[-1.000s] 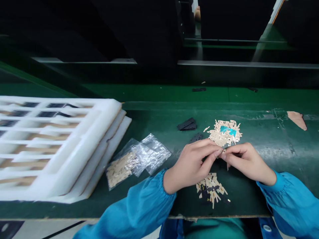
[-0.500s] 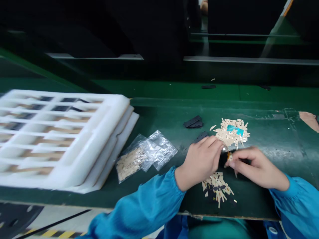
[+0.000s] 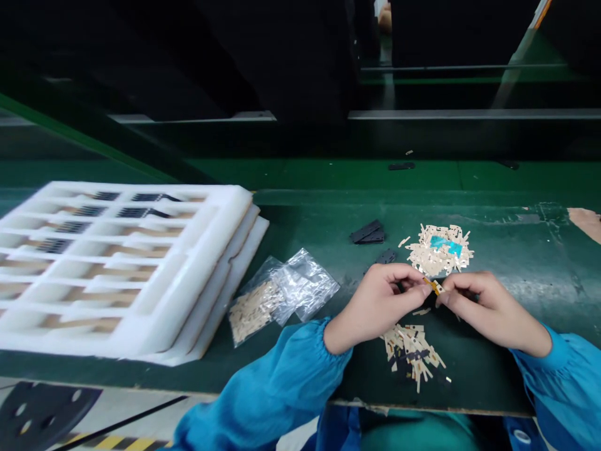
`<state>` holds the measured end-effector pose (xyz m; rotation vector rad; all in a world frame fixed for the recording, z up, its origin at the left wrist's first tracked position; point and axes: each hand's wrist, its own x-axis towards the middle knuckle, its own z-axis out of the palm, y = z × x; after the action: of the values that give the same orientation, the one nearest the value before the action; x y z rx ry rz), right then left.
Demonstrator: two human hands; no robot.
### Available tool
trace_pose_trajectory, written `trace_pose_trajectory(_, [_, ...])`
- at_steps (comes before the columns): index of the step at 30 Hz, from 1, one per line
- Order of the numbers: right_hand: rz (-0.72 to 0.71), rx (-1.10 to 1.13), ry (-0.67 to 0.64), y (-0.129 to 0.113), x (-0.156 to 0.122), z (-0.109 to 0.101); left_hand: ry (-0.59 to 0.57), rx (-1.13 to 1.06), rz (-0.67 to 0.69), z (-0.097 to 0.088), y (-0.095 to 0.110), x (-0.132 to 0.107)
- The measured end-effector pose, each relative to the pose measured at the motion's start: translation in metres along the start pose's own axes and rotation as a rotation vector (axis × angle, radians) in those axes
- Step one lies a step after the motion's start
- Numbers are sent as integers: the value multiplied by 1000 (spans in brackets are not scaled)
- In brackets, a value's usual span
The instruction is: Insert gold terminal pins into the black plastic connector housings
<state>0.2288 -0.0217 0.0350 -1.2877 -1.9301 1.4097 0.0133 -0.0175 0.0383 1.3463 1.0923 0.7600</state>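
My left hand (image 3: 375, 307) and my right hand (image 3: 488, 307) meet above the green bench, pinching a small amber strip (image 3: 434, 287) between their fingertips. Its details are too small to make out. Just beyond my fingers lies a heap of beige strip-shaped parts (image 3: 436, 252), with a teal film piece (image 3: 445, 245) on top. A looser heap of similar parts with dark pieces among them (image 3: 410, 354) lies below my hands. A single beige strip (image 3: 421, 311) rests between my hands and that heap.
Several flat black pieces (image 3: 367, 232) lie beyond my left hand. To the left are a clear plastic bag of beige parts (image 3: 256, 307), a crumpled clear bag (image 3: 307, 285), and stacked white foam trays (image 3: 237, 250). A raised green ledge (image 3: 357, 175) runs behind.
My hands have come closer together, and both now pinch the amber strip. Half a second ago, my right fingers were holding it lower down. The view has shifted slightly.
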Motion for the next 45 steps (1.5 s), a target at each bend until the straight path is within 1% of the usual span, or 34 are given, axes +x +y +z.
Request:
trace_pose_trajectory(2, [-15,-93,182,1,-1,3,120,139,73,0,-1,0])
trace_pose_trajectory(4, [-69,-188,365,1,-2,7,226,285,161,1,-2,-1])
trace_pose_trajectory(5, [-102,-216,416,1,-2,9,250,334,202,1,-2,-2])
trace_pose_trajectory(6, [-128,-225,435,0,-3,10,250,364,240,2,-2,-3])
trace_pose_trajectory(9, [-149,-184,381,-3,-4,13,186,379,328,5,-1,-6])
trace_pose_trajectory(13, [-96,-74,307,-4,-3,15,117,378,382,7,-2,-7])
trace_pose_trajectory(15, [-46,6,274,-3,-2,16,92,365,400,7,-2,-7])
trace_pose_trajectory(18, [47,174,216,0,-1,15,44,306,383,5,-1,-6])
trace_pose_trajectory(21, [99,333,169,0,1,13,0,241,332,2,1,-5])
trace_pose_trajectory(25, [139,412,136,-3,2,11,-35,199,285,0,2,-5])
trace_pose_trajectory(28, [146,371,137,-3,2,13,-54,177,257,-1,3,-5])
trace_pose_trajectory(30, [129,300,159,0,4,13,-66,140,235,-1,4,-6])
trace_pose_trajectory(32, [103,122,238,3,5,11,-64,94,215,-4,6,-7])
trace_pose_trajectory(35, [78,-256,383,7,8,4,-65,35,209,-9,10,-8])
trace_pose_trajectory(36, [69,-293,394,7,8,2,-83,25,212,-11,11,-9])
trace_pose_trajectory(37, [59,-240,370,6,9,0,-110,23,213,-12,12,-9])
trace_pose_trajectory(38, [51,-106,309,5,9,-2,-140,26,213,-13,13,-9])
trace_pose_trajectory(40, [52,253,84,3,9,-3,-178,53,224,-15,13,-8])
trace_pose_trajectory(42, [79,536,-159,2,9,-3,-158,103,250,-15,12,-8])
trace_pose_trajectory(43, [92,624,-240,2,9,-2,-132,135,264,-15,11,-7])
trace_pose_trajectory(44, [100,687,-285,3,9,-2,-103,169,275,-15,10,-7])
trace_pose_trajectory(45, [105,735,-296,4,9,-1,-77,201,283,-15,9,-6])
